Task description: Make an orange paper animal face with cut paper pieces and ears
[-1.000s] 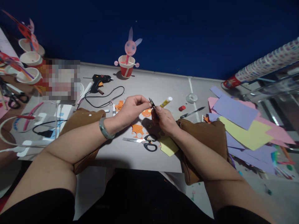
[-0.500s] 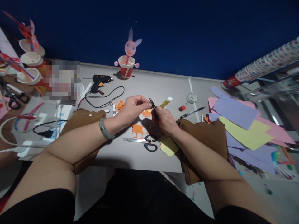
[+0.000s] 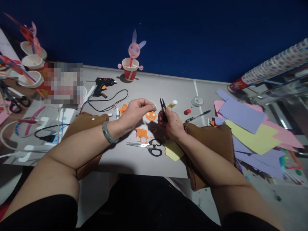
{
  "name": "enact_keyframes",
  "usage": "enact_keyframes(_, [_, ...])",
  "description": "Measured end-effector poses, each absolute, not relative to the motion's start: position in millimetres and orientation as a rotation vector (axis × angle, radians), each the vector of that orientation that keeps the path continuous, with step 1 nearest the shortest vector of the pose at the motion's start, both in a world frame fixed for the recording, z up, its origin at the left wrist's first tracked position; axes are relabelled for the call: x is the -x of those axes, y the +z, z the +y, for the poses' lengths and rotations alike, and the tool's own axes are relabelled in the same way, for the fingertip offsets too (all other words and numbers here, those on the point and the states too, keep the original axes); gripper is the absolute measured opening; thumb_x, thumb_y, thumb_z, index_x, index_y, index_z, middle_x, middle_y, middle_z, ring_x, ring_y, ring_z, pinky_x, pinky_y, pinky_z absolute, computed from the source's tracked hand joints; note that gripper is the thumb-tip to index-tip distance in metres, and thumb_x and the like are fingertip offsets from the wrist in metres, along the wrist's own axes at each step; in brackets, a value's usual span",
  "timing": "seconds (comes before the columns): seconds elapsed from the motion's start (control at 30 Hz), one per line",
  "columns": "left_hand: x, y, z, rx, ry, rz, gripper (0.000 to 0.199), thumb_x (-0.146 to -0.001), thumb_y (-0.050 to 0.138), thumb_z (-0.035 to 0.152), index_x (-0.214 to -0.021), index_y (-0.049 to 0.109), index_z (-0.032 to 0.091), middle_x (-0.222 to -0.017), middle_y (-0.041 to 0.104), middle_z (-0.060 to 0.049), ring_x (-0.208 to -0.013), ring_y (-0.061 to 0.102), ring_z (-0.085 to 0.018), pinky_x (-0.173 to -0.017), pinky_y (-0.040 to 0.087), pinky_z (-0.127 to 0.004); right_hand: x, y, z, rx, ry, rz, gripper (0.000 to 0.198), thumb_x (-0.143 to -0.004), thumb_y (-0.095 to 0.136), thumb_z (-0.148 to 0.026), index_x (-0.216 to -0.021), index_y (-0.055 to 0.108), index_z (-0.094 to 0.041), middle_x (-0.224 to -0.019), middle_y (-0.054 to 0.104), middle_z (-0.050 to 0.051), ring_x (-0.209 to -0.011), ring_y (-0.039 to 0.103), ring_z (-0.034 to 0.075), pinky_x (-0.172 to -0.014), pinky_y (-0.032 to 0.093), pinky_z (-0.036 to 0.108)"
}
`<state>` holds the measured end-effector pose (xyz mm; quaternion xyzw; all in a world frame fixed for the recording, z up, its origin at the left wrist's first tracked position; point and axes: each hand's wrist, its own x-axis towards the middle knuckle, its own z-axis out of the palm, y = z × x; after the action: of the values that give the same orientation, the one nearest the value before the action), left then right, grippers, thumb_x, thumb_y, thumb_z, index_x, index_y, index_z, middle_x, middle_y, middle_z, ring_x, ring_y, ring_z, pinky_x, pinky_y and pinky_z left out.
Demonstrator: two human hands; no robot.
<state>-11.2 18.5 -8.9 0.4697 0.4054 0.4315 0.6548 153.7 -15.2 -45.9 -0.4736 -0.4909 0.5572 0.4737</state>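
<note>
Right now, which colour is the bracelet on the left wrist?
Grey-green, seen in the head view: the bracelet sits behind the left hand.

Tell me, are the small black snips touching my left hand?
Apart. The head view shows grey table between the small black snips in the right hand and the left hand.

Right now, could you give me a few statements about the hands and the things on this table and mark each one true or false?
1. The right hand holds small black snips. True.
2. The left hand holds the glue gun. False: the gun lies on the table, apart from both hands; the left fingers are pinched together, and what they hold is too small to tell.
3. Black-handled scissors lie on the table nearer the person than the hands. True.
4. The rabbit cup is tipped over. False: it stands upright by the blue wall.
5. A bracelet is on the left wrist. True.
</note>
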Motion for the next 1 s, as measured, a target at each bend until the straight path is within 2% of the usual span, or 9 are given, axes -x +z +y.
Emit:
enact_keyframes(0.13, [12, -7, 21, -1.047, 1.011, 0.95, 0.01, -0.07, 0.073, 0.025, -0.07, 0.067, 0.017, -0.072, 0.069, 0.0, -0.073, 0.061, -0.012, -0.08, 0.047, -0.029, -163, -41, -14, 1.098, 1.296, -1.4, 0.061, -0.087, 0.048, -0.079, -0.064, 0.046, -0.023, -0.056, 0.037, -0.005, -0.049, 0.03, 0.01, -0.047, 0.025, 0.027])
enact_keyframes(0.27, [14, -5, 26, -1.066, 1.101, 0.962, 0.007, -0.068, 0.071, 0.021, -0.07, 0.066, 0.017, -0.07, 0.067, 0.001, -0.072, 0.059, -0.011, -0.079, 0.047, -0.028, -174, -31, -13, 1.056, 1.387, -2.061, 0.051, -0.09, 0.058, -0.067, -0.069, 0.055, -0.02, -0.057, 0.045, -0.005, -0.053, 0.037, 0.01, -0.053, 0.029, 0.026])
enact_keyframes(0.47, [17, -8, 27, -1.22, 1.052, 0.962, 0.01, -0.071, 0.072, 0.025, -0.072, 0.066, 0.017, -0.073, 0.067, 0.0, -0.075, 0.059, -0.013, -0.077, 0.046, -0.029, -168, -34, -18, 1.178, 1.104, -2.559, 0.027, -0.088, 0.07, -0.048, -0.083, 0.069, -0.021, -0.066, 0.06, -0.001, -0.058, 0.045, 0.012, -0.059, 0.029, 0.028])
enact_keyframes(0.63, [20, -9, 28, -1.346, 0.969, 1.018, 0.009, -0.072, 0.071, 0.025, -0.072, 0.066, 0.018, -0.071, 0.065, 0.0, -0.069, 0.055, -0.013, -0.069, 0.044, -0.029, -178, -13, -17, 1.197, 1.064, -2.431, 0.027, -0.08, 0.08, -0.047, -0.084, 0.071, -0.021, -0.081, 0.068, 0.003, -0.069, 0.056, 0.015, -0.065, 0.038, 0.031])
enact_keyframes(0.73, [20, -9, 26, -1.542, 0.861, 1.047, 0.004, -0.073, 0.067, 0.022, -0.071, 0.066, 0.018, -0.072, 0.067, -0.001, -0.069, 0.056, -0.014, -0.069, 0.044, -0.03, -201, 1, -9, 1.402, 0.753, -1.981, 0.035, -0.08, 0.077, -0.053, -0.075, 0.058, -0.023, -0.065, 0.055, -0.001, -0.061, 0.048, 0.015, -0.06, 0.037, 0.032])
enact_keyframes(0.8, [20, -10, 23, -1.739, 0.737, 1.063, 0.003, -0.073, 0.064, 0.019, -0.07, 0.066, 0.019, -0.074, 0.069, -0.003, -0.071, 0.058, -0.016, -0.071, 0.043, -0.032, -221, 1, 1, 1.531, 0.583, -1.709, 0.036, -0.078, 0.079, -0.05, -0.09, 0.058, -0.024, -0.068, 0.054, -0.002, -0.061, 0.047, 0.016, -0.059, 0.038, 0.033])
enact_keyframes(0.87, [19, -11, 18, -1.963, 0.585, 1.065, 0.005, -0.072, 0.062, 0.016, -0.07, 0.066, 0.019, -0.077, 0.07, -0.004, -0.074, 0.06, -0.018, -0.076, 0.043, -0.035, -241, -9, 14, 1.642, 0.566, -1.621, 0.055, -0.066, 0.088, -0.044, -0.106, 0.056, -0.024, -0.076, 0.057, -0.001, -0.064, 0.05, 0.017, -0.06, 0.04, 0.034])
enact_keyframes(0.93, [19, -12, 13, -2.175, 0.434, 1.045, 0.007, -0.073, 0.06, 0.015, -0.071, 0.065, 0.019, -0.081, 0.071, -0.005, -0.079, 0.061, -0.02, -0.082, 0.041, -0.038, -255, -24, 26, 1.733, 0.622, -1.656, 0.067, -0.056, 0.092, -0.038, -0.11, 0.056, -0.023, -0.084, 0.061, 0.001, -0.071, 0.053, 0.018, -0.063, 0.043, 0.035])
enact_keyframes(1.0, [19, -9, 8, -2.352, 0.285, 1.003, 0.008, -0.076, 0.057, 0.015, -0.074, 0.065, 0.018, -0.083, 0.071, -0.006, -0.084, 0.062, -0.023, -0.085, 0.039, -0.041, -262, -38, 36, 1.767, 0.765, -1.699, 0.063, -0.057, 0.09, -0.036, -0.11, 0.06, -0.021, -0.09, 0.063, 0.005, -0.076, 0.055, 0.02, -0.065, 0.045, 0.035])
